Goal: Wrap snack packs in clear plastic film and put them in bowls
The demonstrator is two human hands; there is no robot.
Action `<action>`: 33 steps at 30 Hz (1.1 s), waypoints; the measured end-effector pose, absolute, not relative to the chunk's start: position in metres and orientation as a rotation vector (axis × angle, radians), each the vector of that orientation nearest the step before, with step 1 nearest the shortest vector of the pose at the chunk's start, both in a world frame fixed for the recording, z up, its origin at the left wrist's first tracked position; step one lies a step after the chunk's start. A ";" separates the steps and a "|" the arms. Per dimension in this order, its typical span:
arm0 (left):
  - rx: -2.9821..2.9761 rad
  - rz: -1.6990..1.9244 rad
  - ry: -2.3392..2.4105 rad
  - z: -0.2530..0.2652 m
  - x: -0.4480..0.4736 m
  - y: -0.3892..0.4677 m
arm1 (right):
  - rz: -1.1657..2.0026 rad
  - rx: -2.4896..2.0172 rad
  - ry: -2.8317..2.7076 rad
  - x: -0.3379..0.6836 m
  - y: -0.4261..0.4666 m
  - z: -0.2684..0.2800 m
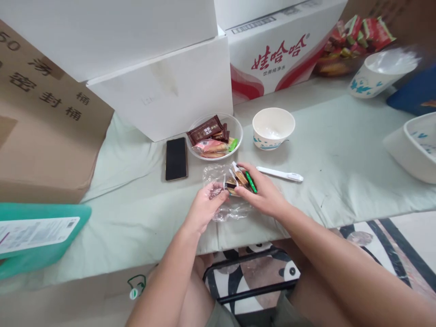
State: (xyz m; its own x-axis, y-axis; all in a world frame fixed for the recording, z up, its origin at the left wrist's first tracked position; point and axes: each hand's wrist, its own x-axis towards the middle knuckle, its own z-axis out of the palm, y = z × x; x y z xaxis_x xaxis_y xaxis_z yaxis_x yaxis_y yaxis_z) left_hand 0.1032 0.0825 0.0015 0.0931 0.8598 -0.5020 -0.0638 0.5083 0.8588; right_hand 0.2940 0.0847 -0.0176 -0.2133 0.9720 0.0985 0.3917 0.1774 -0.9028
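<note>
Clasps wrapped snacks (241, 177) between left hand (203, 206) and right hand (267, 194), over clear plastic bag (227, 213), nearer than snack bowl (237, 131). Has green packet (251, 182) against right hand, far from left, slanting lengthwise from far left to near right. Cannot tell whether inside bag.

snack bowl (240, 132): phone (176, 159) left | paper bowl (269, 143) right | box (190, 86) behind | packets (241, 177) before
</note>
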 end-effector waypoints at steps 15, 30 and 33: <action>0.602 0.850 1.260 0.012 0.108 0.098 | 1.396 -1.278 -1.201 0.301 0.084 -0.006; 0.691 0.761 1.372 0.013 0.070 0.091 | 1.194 -1.206 -0.933 0.339 0.101 0.007; 0.734 0.730 1.345 0.013 0.067 0.091 | 0.957 -1.247 -1.207 0.331 0.136 0.020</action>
State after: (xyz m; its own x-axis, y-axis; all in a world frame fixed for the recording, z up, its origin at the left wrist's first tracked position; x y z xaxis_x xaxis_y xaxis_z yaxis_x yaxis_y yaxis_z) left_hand 0.0670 0.0910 0.0129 0.0840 0.8127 -0.5766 -0.0405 0.5809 0.8129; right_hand 0.3309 0.1358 0.0203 0.1546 0.9790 0.1332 0.0938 0.1196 -0.9884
